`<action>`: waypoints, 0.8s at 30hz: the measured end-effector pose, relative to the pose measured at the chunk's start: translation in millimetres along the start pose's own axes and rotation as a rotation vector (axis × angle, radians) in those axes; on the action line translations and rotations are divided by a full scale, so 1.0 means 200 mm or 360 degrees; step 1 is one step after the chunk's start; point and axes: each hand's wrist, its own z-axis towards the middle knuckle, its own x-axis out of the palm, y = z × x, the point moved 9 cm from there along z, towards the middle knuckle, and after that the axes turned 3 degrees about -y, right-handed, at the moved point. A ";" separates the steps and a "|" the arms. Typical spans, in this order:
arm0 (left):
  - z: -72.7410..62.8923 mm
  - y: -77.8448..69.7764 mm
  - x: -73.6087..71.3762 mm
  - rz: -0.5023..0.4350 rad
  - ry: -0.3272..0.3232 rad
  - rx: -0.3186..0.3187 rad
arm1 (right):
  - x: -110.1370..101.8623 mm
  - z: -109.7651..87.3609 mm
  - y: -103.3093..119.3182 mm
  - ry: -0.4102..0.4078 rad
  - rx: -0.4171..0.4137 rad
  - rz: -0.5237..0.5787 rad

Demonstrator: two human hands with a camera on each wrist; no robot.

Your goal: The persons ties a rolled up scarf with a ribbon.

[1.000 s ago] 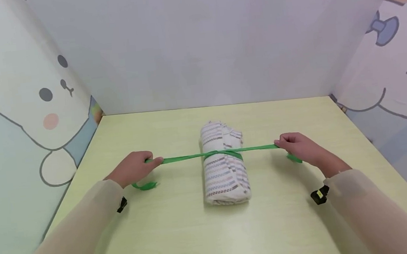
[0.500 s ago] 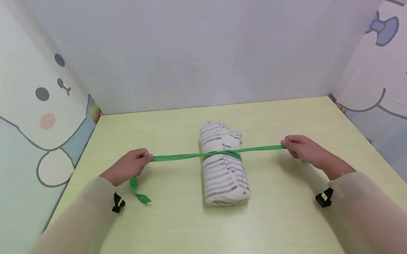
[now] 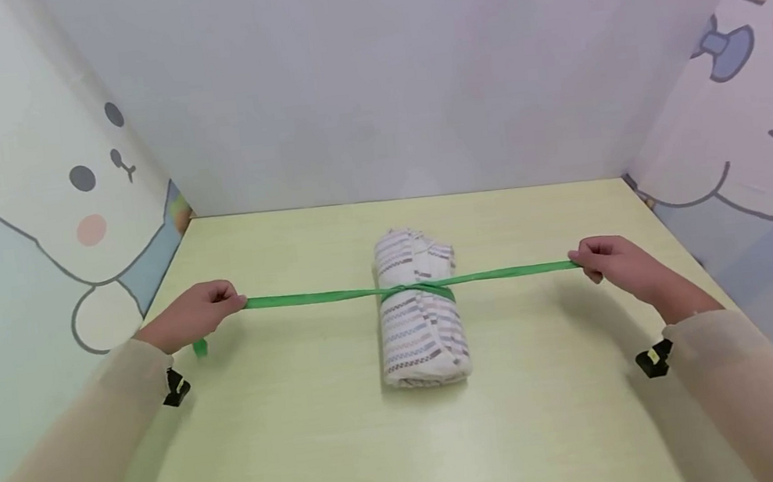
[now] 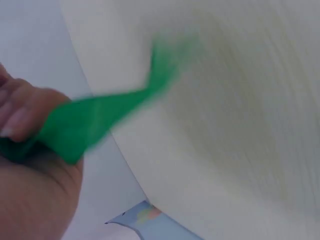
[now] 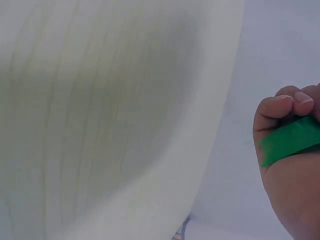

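Observation:
A rolled striped towel [image 3: 425, 339] lies lengthwise on the table, with a green ribbon [image 3: 315, 297] wrapped round its middle and crossed on top. My left hand [image 3: 196, 312] pinches one end of the ribbon out to the left, and my right hand [image 3: 618, 264] pinches the other end out to the right. Both lengths stretch nearly straight from the towel, above the table. In the left wrist view the ribbon's loose tail [image 4: 95, 120] sticks out of the curled fingers, its tip blurred. The right wrist view has a short ribbon end [image 5: 290, 142] lying across the palm under bent fingers.
The pale yellow table [image 3: 408, 451] ends at a plain light wall [image 3: 369, 78] at the back. Cartoon-printed panels [image 3: 86, 178] stand along the left and right sides. A small black device [image 3: 654, 360] is strapped at each wrist.
Both hands have moved farther apart, left hand leftward and right hand rightward, so more ribbon shows on each side. The hanging tails below the hands have grown shorter. The towel stays in place.

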 end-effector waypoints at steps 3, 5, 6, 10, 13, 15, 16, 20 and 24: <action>0.00 0.02 0.00 0.0149 -0.0012 -0.0014 | -0.02 -0.02 -0.06 -0.0035 0.0046 -0.0216; 0.01 0.03 0.02 0.0221 0.0009 -0.0005 | -0.01 -0.02 -0.10 -0.0031 0.0072 -0.0393; 0.01 0.03 0.04 0.0268 0.0015 -0.0002 | 0.00 -0.01 -0.11 -0.0026 0.0078 -0.0484; 0.05 0.05 0.09 0.0496 0.0024 0.0010 | 0.06 0.02 -0.15 0.0010 0.0066 -0.0771; 0.08 0.07 0.13 0.0594 0.0042 -0.0025 | 0.12 0.05 -0.17 0.0042 0.0064 -0.0889; 0.09 0.08 0.16 0.0634 0.0048 -0.0044 | 0.16 0.06 -0.18 0.0076 0.0072 -0.0925; 0.10 0.08 0.17 0.0660 0.0044 -0.0042 | 0.18 0.06 -0.18 0.0091 0.0077 -0.0936; 0.11 0.08 0.18 0.0740 0.0027 -0.0052 | 0.22 0.07 -0.17 0.0094 0.0073 -0.1022; 0.11 0.06 0.15 0.0777 0.0037 -0.0063 | 0.20 0.06 -0.15 0.0038 0.0072 -0.1170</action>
